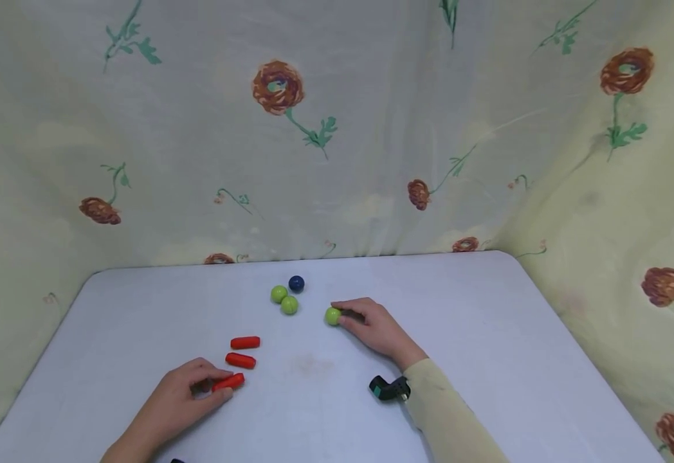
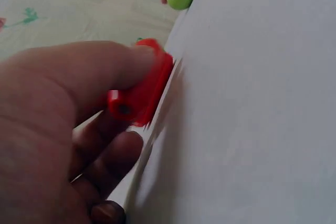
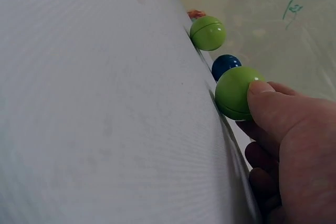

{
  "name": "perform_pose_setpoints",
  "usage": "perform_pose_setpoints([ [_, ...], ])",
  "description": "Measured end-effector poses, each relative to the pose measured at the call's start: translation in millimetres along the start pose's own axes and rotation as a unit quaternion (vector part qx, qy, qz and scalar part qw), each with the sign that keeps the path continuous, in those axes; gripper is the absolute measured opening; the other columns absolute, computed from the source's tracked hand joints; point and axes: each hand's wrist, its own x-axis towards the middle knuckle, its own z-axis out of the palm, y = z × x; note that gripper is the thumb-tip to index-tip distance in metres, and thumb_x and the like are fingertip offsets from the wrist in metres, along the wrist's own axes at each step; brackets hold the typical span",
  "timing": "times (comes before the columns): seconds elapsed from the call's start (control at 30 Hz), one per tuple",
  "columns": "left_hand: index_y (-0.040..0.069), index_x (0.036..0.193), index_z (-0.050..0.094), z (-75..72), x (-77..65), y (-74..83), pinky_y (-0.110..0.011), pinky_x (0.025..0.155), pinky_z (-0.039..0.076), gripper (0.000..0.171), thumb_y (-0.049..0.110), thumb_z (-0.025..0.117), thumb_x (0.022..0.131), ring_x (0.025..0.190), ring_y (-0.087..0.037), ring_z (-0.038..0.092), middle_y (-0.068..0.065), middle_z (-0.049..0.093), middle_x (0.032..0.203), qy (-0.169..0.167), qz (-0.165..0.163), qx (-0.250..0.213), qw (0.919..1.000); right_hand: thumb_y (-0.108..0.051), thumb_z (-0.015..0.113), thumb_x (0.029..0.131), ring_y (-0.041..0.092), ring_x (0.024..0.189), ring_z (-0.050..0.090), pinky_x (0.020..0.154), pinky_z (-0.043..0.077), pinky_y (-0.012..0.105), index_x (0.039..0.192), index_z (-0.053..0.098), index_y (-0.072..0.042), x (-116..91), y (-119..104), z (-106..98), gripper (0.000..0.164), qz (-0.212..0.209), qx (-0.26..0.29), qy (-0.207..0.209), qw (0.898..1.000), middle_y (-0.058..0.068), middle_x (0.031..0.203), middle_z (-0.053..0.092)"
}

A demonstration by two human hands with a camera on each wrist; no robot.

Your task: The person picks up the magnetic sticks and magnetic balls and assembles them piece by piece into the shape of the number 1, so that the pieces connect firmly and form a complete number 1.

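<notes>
My left hand [image 1: 182,400] pinches a short red plastic bar [image 2: 140,90] between thumb and fingers at the table's near left. A dark hole shows in the end of that bar. Just beyond it lie two more red bars, one [image 1: 240,361] slightly tilted and another [image 1: 245,343] nearly level. Right of centre, my right hand [image 1: 379,326] grips a glossy green ball [image 3: 236,94] by thumb and fingertips, at or close to the tabletop. Farther back, two green balls [image 1: 279,294] sit beside a dark blue ball [image 1: 296,283].
A white table [image 1: 476,321] spreads under everything. Beside the right sleeve [image 1: 449,411] is a black device [image 1: 390,388], apparently the wrist camera. Flower-printed cloth [image 1: 366,141] hangs behind the table and along its sides.
</notes>
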Motion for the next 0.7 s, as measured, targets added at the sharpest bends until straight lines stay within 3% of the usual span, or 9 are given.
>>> perform_pose_setpoints([
  [0.17, 0.028, 0.1, 0.075, 5.8, -2.0, 12.6, -0.024, 0.066, 0.049, 0.024, 0.036, 0.084, 0.079, 0.079, -0.012, 0.055, 0.011, 0.06, 0.085, 0.05, 0.012, -0.042, 0.9978, -0.033, 0.064, 0.098, 0.009, 0.123, 0.052, 0.103, 0.041, 0.037, 0.135, 0.062, -0.027, 0.7, -3.5, -0.7, 0.038, 0.011, 0.002, -0.007, 1.0, -0.015, 0.129, 0.06],
  [0.3, 0.026, 0.101, 0.076, 13.6, 1.9, 30.3, -0.025, 0.065, 0.049, 0.023, 0.028, 0.085, 0.08, 0.079, -0.013, 0.056, 0.009, 0.06, 0.085, 0.068, 0.004, -0.062, 0.9958, -0.033, 0.065, 0.097, 0.009, 0.121, 0.053, 0.102, 0.041, 0.036, 0.132, 0.064, -0.027, 1.0, -4.3, -1.3, 0.036, 0.013, 0.003, -0.011, 1.0, -0.015, 0.126, 0.062],
  [0.53, 0.025, 0.104, 0.076, 34.6, 17.8, 59.1, -0.024, 0.069, 0.052, 0.027, 0.028, 0.085, 0.078, 0.083, -0.013, 0.056, 0.007, 0.062, 0.098, 0.084, -0.004, -0.049, 0.9953, -0.036, 0.065, 0.097, 0.009, 0.121, 0.053, 0.103, 0.041, 0.037, 0.133, 0.063, -0.028, -0.1, -3.8, -1.6, 0.037, 0.021, 0.006, -0.017, 1.0, -0.016, 0.126, 0.062],
  [0.7, 0.024, 0.101, 0.077, 46.6, 29.8, 76.1, -0.027, 0.064, 0.048, 0.024, 0.032, 0.084, 0.08, 0.076, -0.014, 0.052, 0.006, 0.057, 0.083, 0.09, 0.001, -0.036, 0.9953, -0.039, 0.064, 0.097, 0.009, 0.122, 0.052, 0.102, 0.041, 0.037, 0.136, 0.061, -0.028, -0.2, -2.9, -2.2, 0.04, 0.025, -0.003, -0.02, 0.999, -0.016, 0.128, 0.061],
])
